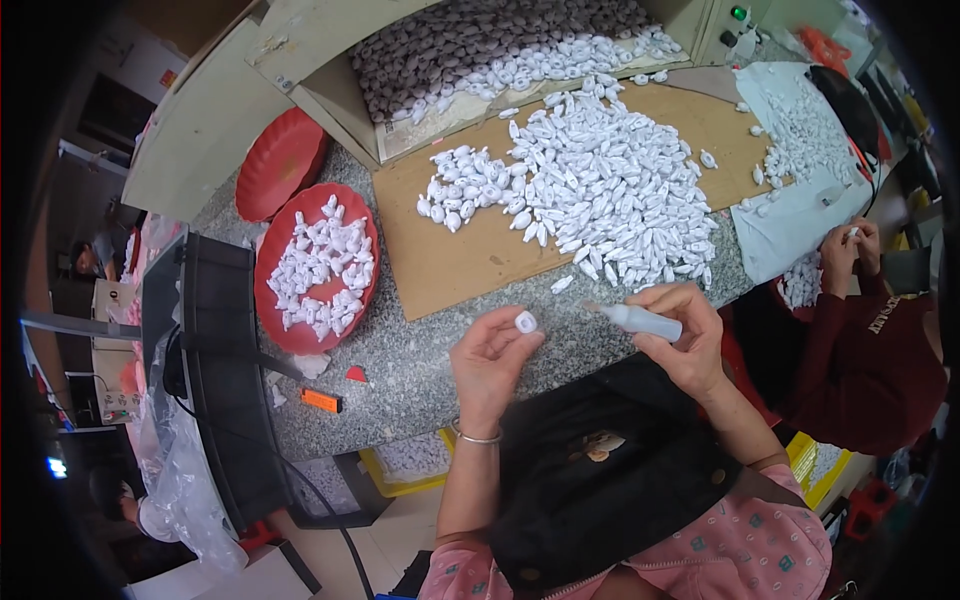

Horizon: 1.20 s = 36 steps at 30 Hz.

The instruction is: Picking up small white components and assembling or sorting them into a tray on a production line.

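Nearest the lens, a black fabric apron (600,470) covers the person's lap, just below the edge of the speckled grey stone worktop (420,370). Above that edge the left hand (490,365) is raised palm up, its fingers curled in, with thumb and fingertips pinched on a small white round plastic cap (526,322). Just to the right of the cap, the right hand (685,335) is wrapped closed around a slim translucent white plastic squeeze bottle (640,321), whose pointed nozzle aims left toward the cap without touching it. Farther back on the worktop lies a brown cardboard sheet (460,250) carrying a big heap of small white plastic pieces (610,190). Left of the sheet sits a round red plastic tray (275,320) holding more white pieces. At the worktop's right end, another person in a dark red sleeve (830,340) handles a white piece.
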### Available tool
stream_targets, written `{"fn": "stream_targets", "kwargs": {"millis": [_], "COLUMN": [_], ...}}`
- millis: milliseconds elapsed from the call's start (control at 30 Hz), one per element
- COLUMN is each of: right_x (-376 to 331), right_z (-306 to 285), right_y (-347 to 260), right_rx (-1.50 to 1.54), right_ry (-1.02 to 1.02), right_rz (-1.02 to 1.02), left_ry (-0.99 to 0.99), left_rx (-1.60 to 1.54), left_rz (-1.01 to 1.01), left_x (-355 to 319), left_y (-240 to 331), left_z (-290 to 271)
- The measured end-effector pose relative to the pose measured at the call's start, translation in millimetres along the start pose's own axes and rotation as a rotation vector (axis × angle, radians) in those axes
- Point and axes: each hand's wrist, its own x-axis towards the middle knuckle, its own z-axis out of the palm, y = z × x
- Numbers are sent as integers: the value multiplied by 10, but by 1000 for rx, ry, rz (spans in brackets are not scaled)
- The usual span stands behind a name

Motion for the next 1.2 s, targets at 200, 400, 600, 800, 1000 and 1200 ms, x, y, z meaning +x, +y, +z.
{"fn": "stream_targets", "kwargs": {"millis": [200,400,600,800,1000,1200], "right_x": [168,617,662,608,439,305], "right_z": [130,331,390,351,335,487], "right_y": [77,402,429,328,107,-112], "right_rx": [-287,-722,-839,-1051,-514,-311], "right_ry": [-170,-281,-460,-442,-242,-160], "right_rz": [252,-294,-163,-175,79,108], "left_ry": [54,62,133,122,92,31], "left_rx": [-44,-48,-67,-82,-82,185], "left_rz": [44,114,104,106,112,234], "left_x": [2,-111,-130,-83,-100,-97], "left_y": [102,132,100,85,22,-102], "left_z": [-152,-274,-445,-389,-184,-21]}}
